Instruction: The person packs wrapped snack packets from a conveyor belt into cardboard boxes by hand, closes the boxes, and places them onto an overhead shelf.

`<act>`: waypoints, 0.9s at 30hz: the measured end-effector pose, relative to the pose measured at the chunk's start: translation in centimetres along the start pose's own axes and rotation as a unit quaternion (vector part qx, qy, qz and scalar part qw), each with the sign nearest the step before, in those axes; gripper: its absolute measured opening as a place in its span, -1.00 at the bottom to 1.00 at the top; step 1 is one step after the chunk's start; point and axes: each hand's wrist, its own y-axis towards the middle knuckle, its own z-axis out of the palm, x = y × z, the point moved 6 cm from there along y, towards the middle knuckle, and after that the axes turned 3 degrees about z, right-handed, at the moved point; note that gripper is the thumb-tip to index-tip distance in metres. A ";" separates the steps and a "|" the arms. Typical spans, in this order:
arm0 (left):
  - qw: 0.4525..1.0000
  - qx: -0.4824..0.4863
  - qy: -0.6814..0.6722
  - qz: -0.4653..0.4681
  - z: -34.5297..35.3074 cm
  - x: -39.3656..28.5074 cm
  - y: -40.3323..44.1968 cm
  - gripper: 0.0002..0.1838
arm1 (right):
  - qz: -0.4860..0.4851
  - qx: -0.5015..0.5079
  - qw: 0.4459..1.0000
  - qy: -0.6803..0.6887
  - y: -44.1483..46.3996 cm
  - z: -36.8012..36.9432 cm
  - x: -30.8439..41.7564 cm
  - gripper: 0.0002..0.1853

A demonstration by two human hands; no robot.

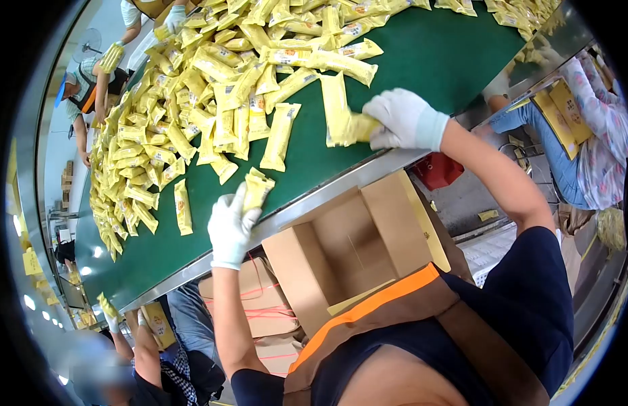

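Observation:
My left hand (231,229), in a white glove, is closed on a yellow wrapped snack packet (258,187) at the near edge of the green conveyor belt (314,152). Farther right, my right hand (403,120), also gloved, has its fingers closed around another yellow packet (361,127), smeared by motion. That packet overlaps an upright packet (335,108) lying on the belt. Between my hands one packet (280,137) lies apart from the heap (212,74). Below the belt's metal edge stands an open cardboard box (347,243) with its flaps spread and its inside bare.
Tied flat cartons (253,298) lie left of the box. A red bag (437,170) hangs under the belt at right. Co-workers stand along the belt: one at lower left (151,352), one across it (90,88), and one at right (591,135) beside a yellow carton (564,115).

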 end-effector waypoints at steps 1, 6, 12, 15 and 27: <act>0.999 -0.028 0.023 0.013 0.2 -0.7 -0.5 -0.37 | -0.027 -0.015 0.999 -0.015 -0.8 -0.2 0.6 -0.39; 1.000 0.009 0.020 -0.014 0.4 -1.6 -0.6 -0.21 | 0.076 0.022 0.994 -0.079 -1.2 -3.9 -1.2 -0.34; 0.888 -0.052 -0.448 -0.085 -3.5 -3.9 6.0 -0.13 | 0.017 -0.131 0.985 -0.112 -2.2 -2.1 -2.8 -0.65; 0.938 0.002 -0.345 0.011 -0.9 -7.2 11.5 -0.10 | 0.063 -0.112 0.985 -0.112 -1.7 -1.3 -0.9 -0.70; 0.962 0.051 -0.267 0.006 -0.2 -2.6 9.9 -0.01 | 0.197 0.080 0.977 0.017 0.2 -3.9 -7.7 -0.61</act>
